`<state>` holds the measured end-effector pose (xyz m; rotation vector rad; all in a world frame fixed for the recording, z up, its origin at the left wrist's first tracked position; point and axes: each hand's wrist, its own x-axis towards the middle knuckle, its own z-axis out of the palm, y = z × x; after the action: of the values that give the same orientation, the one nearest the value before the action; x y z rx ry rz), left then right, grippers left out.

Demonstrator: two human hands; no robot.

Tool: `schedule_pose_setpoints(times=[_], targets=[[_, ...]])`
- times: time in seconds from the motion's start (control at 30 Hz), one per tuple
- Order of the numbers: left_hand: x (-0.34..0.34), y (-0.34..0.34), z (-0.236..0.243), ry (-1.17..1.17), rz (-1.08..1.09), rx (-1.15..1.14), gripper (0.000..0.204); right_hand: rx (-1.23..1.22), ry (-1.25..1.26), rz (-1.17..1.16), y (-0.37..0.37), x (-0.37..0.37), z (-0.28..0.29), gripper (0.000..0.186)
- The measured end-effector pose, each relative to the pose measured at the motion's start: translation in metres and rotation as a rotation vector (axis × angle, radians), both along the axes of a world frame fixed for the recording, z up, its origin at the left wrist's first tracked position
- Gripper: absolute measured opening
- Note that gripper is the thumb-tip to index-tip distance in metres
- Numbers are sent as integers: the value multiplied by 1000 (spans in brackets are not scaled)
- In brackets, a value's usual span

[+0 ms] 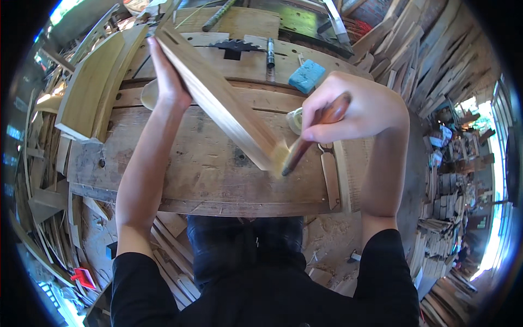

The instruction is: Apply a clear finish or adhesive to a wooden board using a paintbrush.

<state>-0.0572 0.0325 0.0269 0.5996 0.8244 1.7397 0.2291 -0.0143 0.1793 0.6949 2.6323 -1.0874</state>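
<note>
My left hand [171, 82] grips a pale wooden beam [218, 98] near its far end, the palm along its left side. The beam slants over the workbench [201, 174], its near end toward my right hand. That end has a mortise-like slot at the far tip. In my right hand [359, 106] is a flat brush [297, 152] with a reddish-brown wooden handle, fingers closed round it. Its pale bristles touch the beam's near end and look blurred. Partly behind the right wrist lies a roll of tape [294, 121].
A toothed circular saw blade [237, 45] stands up through the bench beyond the beam. Close to it are a dark tube [271, 53] and a blue block [306, 75]. A flat wooden tool [329, 177] lies at right. Curved boards [92, 87] stand left; scrap wood [430, 49] leans right.
</note>
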Motion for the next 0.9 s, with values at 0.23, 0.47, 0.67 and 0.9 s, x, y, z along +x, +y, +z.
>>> schedule_pose_setpoints(times=[0.23, 0.47, 0.67, 0.9], targets=[[-6, 6, -3, -93, -61, -5, 87, -83, 35, -164, -4, 1, -6, 24], [17, -10, 2, -141, -158, -21, 81, -3, 538, -342, 11, -3, -18, 37], [28, -17, -2, -15, -361, 0, 97, 27, 829, -493, 17, -29, -35, 39], [37, -26, 5, 82, -395, 16, 81, 303, 889, -442, 7, -41, -42, 34]])
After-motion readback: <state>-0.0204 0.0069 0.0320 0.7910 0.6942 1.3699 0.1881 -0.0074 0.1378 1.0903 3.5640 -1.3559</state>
